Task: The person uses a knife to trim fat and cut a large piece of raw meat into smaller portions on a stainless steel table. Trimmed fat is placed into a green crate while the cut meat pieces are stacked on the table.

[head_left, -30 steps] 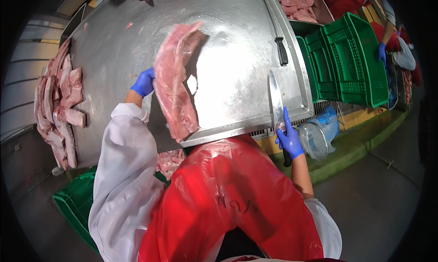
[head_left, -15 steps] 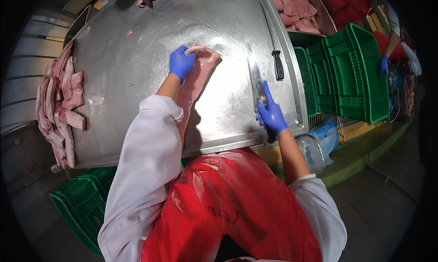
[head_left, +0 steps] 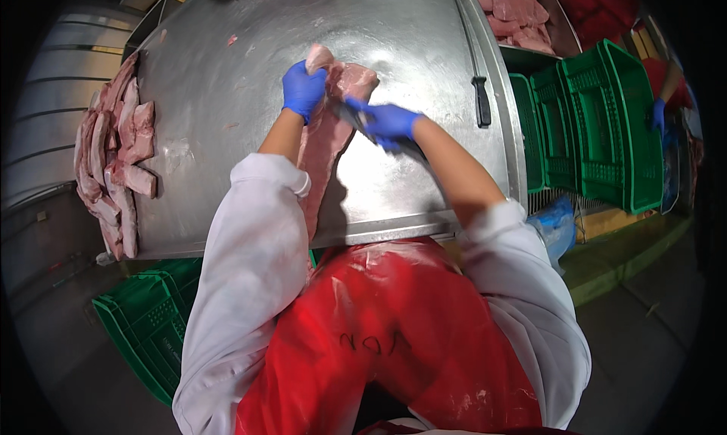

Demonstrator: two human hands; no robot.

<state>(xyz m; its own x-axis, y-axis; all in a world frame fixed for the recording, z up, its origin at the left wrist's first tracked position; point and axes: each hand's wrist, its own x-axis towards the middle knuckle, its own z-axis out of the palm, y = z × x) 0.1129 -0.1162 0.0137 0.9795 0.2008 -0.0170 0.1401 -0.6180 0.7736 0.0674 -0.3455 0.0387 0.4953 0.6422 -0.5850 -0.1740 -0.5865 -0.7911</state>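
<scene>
The head view showed a long strip of meat [head_left: 326, 147] lying on the metal table [head_left: 219, 155], running from near its middle to the near edge, partly behind the left sleeve. The left hand [head_left: 304, 88] was gripping the strip near its far end, where a pale flap stood up beside the fingers. The right hand [head_left: 388, 123] was closed around a knife [head_left: 351, 118], whose blurred blade lay over the strip just beside the left hand; whether it had entered the meat could not be told. This looked like the trimming or parting step, with one hand steadying and the other cutting. The next move seemed to call for a firm left grip, clear of the edge, and a controlled stroke. A pile of meat strips [head_left: 113, 162] lay at the table's left end.
</scene>
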